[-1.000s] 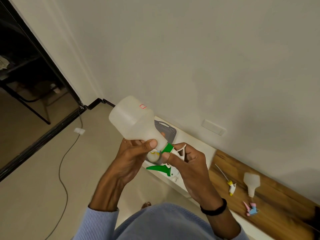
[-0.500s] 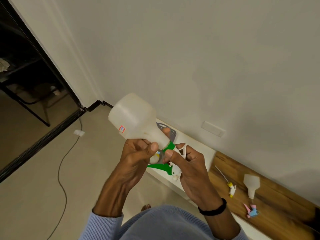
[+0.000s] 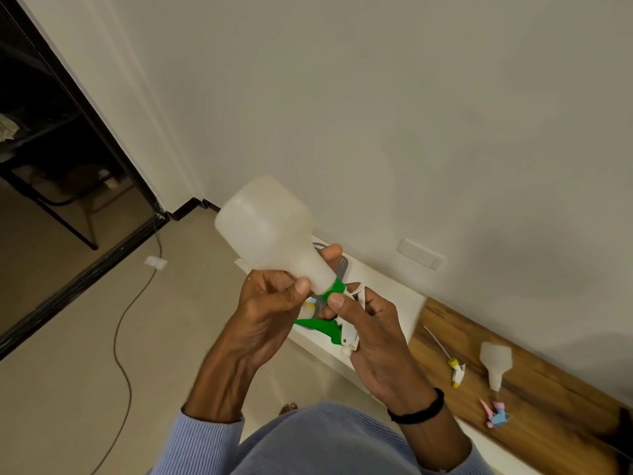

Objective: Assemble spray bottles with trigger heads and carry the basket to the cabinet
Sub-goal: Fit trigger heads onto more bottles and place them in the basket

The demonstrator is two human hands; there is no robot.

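A translucent white spray bottle [image 3: 267, 231] is held tilted, its base up and left, its neck down and right. My left hand [image 3: 270, 310] grips the bottle near the neck. A green and white trigger head [image 3: 337, 323] sits on the neck by its green collar, and my right hand [image 3: 373, 334] holds it. On the wooden top lie a second white bottle [image 3: 495, 363], a yellow and white trigger head [image 3: 455, 370] with its tube, and a pink and blue trigger head [image 3: 496, 414]. A grey basket [image 3: 342, 264] is mostly hidden behind my hands.
A low white shelf [image 3: 387, 286] runs along the wall and joins the wooden top [image 3: 548, 399] on the right. A grey cable [image 3: 121, 341] trails over the floor on the left. A dark doorway [image 3: 51, 159] stands at the far left.
The bottle has turned in my left hand: the small red label seen earlier has rotated out of sight. Both hands stay on the bottle and the trigger head.
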